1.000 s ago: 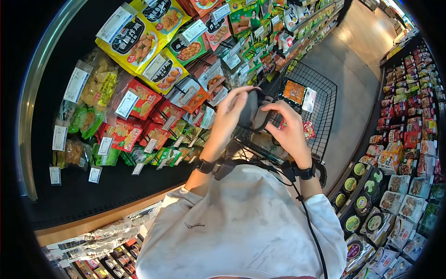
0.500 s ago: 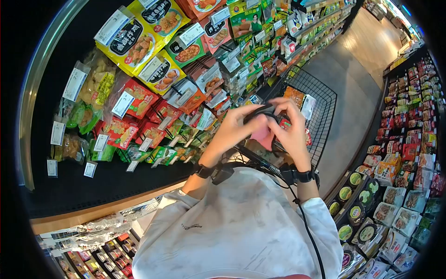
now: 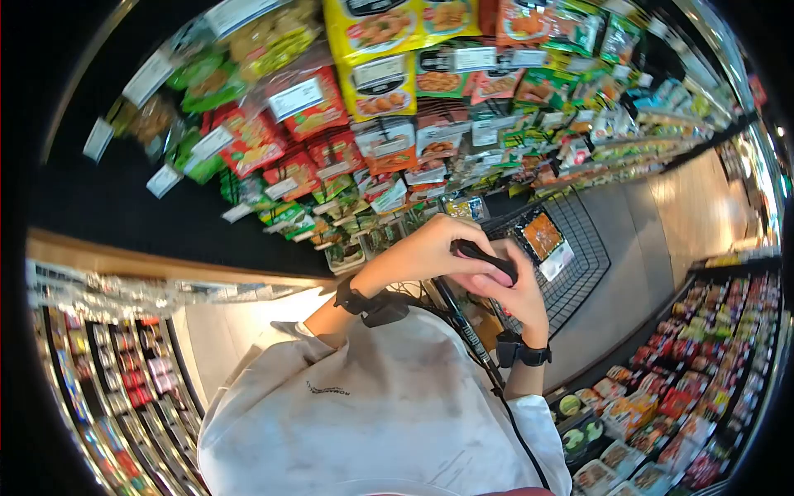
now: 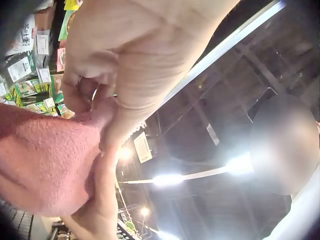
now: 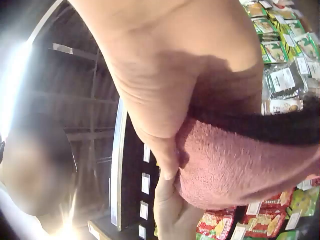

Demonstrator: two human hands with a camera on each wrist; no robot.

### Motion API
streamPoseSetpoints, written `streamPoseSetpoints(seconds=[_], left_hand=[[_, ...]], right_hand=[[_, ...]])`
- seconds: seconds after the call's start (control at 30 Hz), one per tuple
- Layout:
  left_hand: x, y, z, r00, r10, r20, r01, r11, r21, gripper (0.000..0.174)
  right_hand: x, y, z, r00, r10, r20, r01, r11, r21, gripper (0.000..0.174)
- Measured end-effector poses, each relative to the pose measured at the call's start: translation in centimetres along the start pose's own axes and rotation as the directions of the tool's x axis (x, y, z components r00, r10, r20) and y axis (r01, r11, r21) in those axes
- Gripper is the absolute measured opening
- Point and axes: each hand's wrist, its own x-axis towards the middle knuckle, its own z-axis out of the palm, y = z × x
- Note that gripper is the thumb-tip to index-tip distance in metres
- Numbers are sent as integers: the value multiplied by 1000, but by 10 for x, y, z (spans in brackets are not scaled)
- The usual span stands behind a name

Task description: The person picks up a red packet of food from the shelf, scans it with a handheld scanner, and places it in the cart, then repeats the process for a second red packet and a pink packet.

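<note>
Pink cloth item (image 5: 225, 165) with a black band (image 3: 473, 250), just right of centre in the head view, directly between the two hands and touching both. Long axis, as marked by the band: oblique, from the left hand's fingers at upper left down toward the right hand's at lower right. Left hand (image 3: 418, 250): fingers bent round the near end, thumb pressed to the cloth; in the left wrist view the cloth extends from the grip toward the left edge. Right hand (image 3: 529, 304): thumb and fingers pinch the opposite end; in the right wrist view the cloth runs toward the right edge, the band above it. Neither hand is clearly the nearer; some fingertips are hidden behind the cloth. Beyond the right hand, right of centre: wire cart (image 3: 609, 266), holding a tray of orange-brown food (image 3: 543, 236), well apart from the cloth. Upper part of the frame: hanging packets (image 3: 385, 91). Lower centre: light shirt (image 3: 356, 405) of the person, beneath both forearms.
</note>
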Motion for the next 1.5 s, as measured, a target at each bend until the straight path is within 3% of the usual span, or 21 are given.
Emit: streamPoseSetpoints(seconds=[0.07, 0.13, 0.2, 0.33, 0.37, 0.43, 0.47, 0.57, 0.67, 0.7, 0.73, 0.83, 0.87, 0.93, 1.03, 1.13, 1.27, 1.33, 1.37, 1.4, 1.5], left_hand=[[-10, -12, -1, 993, 32, -115, -38, 998, -54, 22], [-23, -18, -7, 921, -99, -377, 65, 993, -103, 23], [-37, -44, -18, 817, -210, -537, 170, 978, -123, 24], [-70, -72, -44, 785, -593, -178, 410, 713, -568, 57], [-74, -75, -45, 776, -603, -185, 346, 652, -675, 58], [-77, -75, -44, 761, -620, -192, 191, 497, -847, 60], [-80, -67, -45, 782, -566, -260, 30, 450, -893, 60], [-96, -84, -67, 690, -669, -276, 219, 556, -802, 56], [-102, -68, -73, 637, -613, -467, 270, 745, -610, 43], [-105, -72, -74, 614, -605, -508, 289, 770, -568, 40], [-109, -79, -72, 673, -542, -504, 90, 736, -671, 33], [-123, -100, -80, 846, -486, -221, 344, 813, -470, 24], [-123, -99, -79, 948, -251, -194, 136, 875, -464, 20], [-127, -116, -77, 953, -300, -43, 230, 807, -544, 17], [-132, -111, -89, 890, -455, 19, 355, 667, -655, 15], [-136, -106, -110, 870, -489, 63, 328, 478, -815, 27], [-150, -207, -124, 690, -553, -468, 96, 710, -698, 31], [-137, -238, -128, 498, -531, -685, 121, 825, -551, 42], [-130, -249, -132, 393, -491, -778, 148, 869, -473, 49], [-123, -246, -142, 402, -396, -825, 248, 915, -318, 71], [-100, -269, -139, 239, -145, -960, 74, 989, -131, 71]], right_hand=[[11, 7, 11, 995, 74, 67, -66, 990, -122, 27], [22, 10, 12, 985, 165, 38, -143, 930, -339, 35], [35, 39, 13, 981, 42, -191, -124, 889, -442, 42], [60, 11, 47, 941, -39, -336, -41, 973, -228, 46], [62, 5, 61, 945, -38, -324, -13, 988, -154, 44], [66, 1, 82, 974, -183, -131, 124, 921, -369, 37], [60, -17, 90, 999, -17, 33, 28, 928, -370, 31], [62, -17, 114, 878, -195, 436, 347, 888, -301, 23], [62, -24, 131, 877, -172, 449, 318, 908, -274, 24], [63, -26, 133, 914, -187, 360, 308, 897, -317, 24], [64, -27, 133, 942, -204, 265, 293, 886, -359, 24], [78, -21, 132, 933, -359, -24, 307, 829, -467, 29], [85, -17, 131, 943, -332, -37, 277, 841, -464, 31], [93, 4, 129, 983, -155, -94, 127, 958, -256, 32], [87, 19, 122, 929, 335, 158, -346, 937, 51, 33], [84, 43, 122, 947, 321, -7, -320, 944, 86, 32], [73, 53, 123, 921, 281, -270, -238, 954, 180, 33], [63, 50, 124, 899, 287, -329, -231, 952, 200, 36], [58, 48, 124, 892, 288, -348, -236, 954, 186, 37], [52, 46, 124, 885, 287, -367, -239, 956, 172, 37], [32, 38, 123, 824, 387, -413, -318, 920, 229, 39]])
